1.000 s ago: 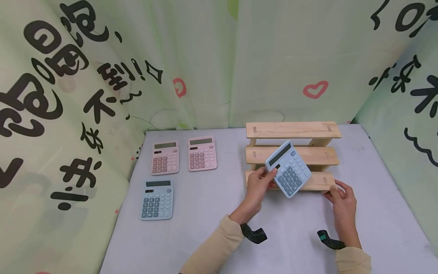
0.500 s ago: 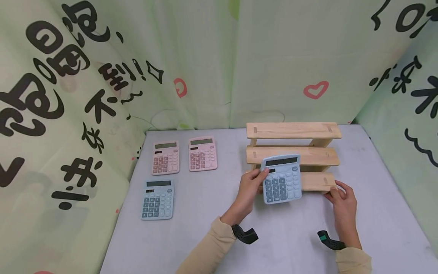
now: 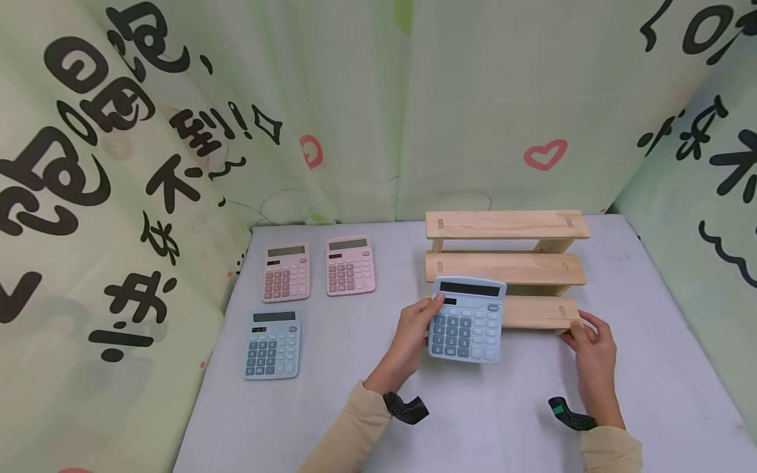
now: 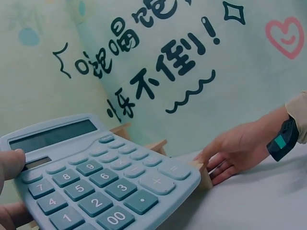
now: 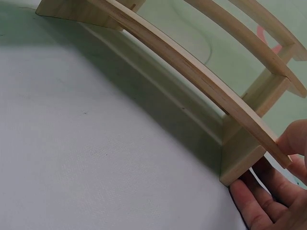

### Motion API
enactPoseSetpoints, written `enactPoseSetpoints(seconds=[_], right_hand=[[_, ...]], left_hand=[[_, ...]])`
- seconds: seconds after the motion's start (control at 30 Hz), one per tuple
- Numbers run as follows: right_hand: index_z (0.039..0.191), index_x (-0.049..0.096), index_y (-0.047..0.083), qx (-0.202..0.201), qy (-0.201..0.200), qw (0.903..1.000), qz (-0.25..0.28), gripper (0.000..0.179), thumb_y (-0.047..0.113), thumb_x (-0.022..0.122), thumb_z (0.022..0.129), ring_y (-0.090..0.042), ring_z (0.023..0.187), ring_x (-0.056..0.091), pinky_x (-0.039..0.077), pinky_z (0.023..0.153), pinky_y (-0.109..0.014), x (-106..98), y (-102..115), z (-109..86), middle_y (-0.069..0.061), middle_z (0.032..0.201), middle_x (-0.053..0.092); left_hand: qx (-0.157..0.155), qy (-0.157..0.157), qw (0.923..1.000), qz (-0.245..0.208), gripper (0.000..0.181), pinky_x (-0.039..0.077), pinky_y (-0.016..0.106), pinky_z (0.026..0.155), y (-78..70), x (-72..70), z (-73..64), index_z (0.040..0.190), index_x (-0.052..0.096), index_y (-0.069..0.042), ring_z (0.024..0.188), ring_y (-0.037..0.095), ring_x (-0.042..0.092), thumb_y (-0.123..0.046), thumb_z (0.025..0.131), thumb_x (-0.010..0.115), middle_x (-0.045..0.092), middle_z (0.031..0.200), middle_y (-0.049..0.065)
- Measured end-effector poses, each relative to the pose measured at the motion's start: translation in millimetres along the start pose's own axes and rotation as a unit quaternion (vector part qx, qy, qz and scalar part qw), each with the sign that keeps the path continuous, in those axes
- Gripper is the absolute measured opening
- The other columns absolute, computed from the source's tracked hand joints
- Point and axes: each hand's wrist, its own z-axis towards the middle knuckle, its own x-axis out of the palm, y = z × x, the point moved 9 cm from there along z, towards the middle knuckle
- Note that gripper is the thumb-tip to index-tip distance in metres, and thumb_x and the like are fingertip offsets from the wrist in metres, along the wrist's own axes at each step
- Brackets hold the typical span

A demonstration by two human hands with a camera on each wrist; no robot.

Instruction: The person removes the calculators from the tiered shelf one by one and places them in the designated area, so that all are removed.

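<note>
My left hand [image 3: 410, 335] grips a light blue calculator [image 3: 467, 322] by its left edge, thumb on the front near the display. The calculator is held upright, tilted back, before the lower left of a three-tier wooden rack [image 3: 508, 269]. In the left wrist view the calculator [image 4: 100, 182] fills the lower left, its keys facing the camera. My right hand [image 3: 596, 351] holds the right end of the rack's lowest board. The right wrist view shows the thumb on that board [image 5: 211, 86] and the other fingers below, by the side support.
Two pink calculators, one [image 3: 286, 272] at left and another [image 3: 350, 265] beside it, lie on the white table [image 3: 355, 407]. A second blue calculator [image 3: 272, 345] lies in front of them. A printed green curtain [image 3: 461, 118] surrounds the table at the back and sides.
My left hand has moved left and toward me with the calculator, turning it from a slant to nearly straight. My right hand stays at the rack's end.
</note>
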Motion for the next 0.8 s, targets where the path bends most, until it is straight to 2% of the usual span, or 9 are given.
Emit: enactPoseSetpoints(seconds=[0.3,0.47,0.8], right_hand=[[0.159,0.036,0.017,-0.007,-0.004,0.9999,-0.015,0.054,0.033,0.049,0.110,0.011,0.092,0.063,0.052,0.078,-0.004,0,0,2.0,0.015,0.109,0.058],[0.159,0.036,0.018,-0.002,-0.001,1.0000,-0.003,0.054,0.033,0.050,0.110,0.010,0.092,0.064,0.052,0.078,-0.004,1,0,2.5,0.014,0.112,0.058],[0.160,0.035,0.017,-0.010,0.008,0.9999,0.004,0.055,0.033,0.050,0.110,0.010,0.092,0.064,0.052,0.079,-0.004,0,3,-0.3,0.017,0.108,0.058]], left_hand=[[-0.017,-0.020,0.9996,-0.002,0.051,0.049,0.028,0.077,7.4,-28.3,-8.8,0.121,0.074,-0.014,0.094,0.012,0.060,-0.058,0.101,0.058,0.070,0.101,-0.004],[-0.020,-0.032,0.9993,0.001,0.056,0.048,0.026,0.080,11.3,-46.4,-14.7,0.128,0.071,-0.012,0.098,0.013,0.059,-0.059,0.102,0.056,0.070,0.107,-0.003],[-0.035,-0.075,0.9963,-0.020,0.059,0.045,0.026,0.102,19.9,-85.2,-20.1,0.137,0.064,-0.008,0.115,0.014,0.056,-0.056,0.103,0.058,0.068,0.122,0.000]])
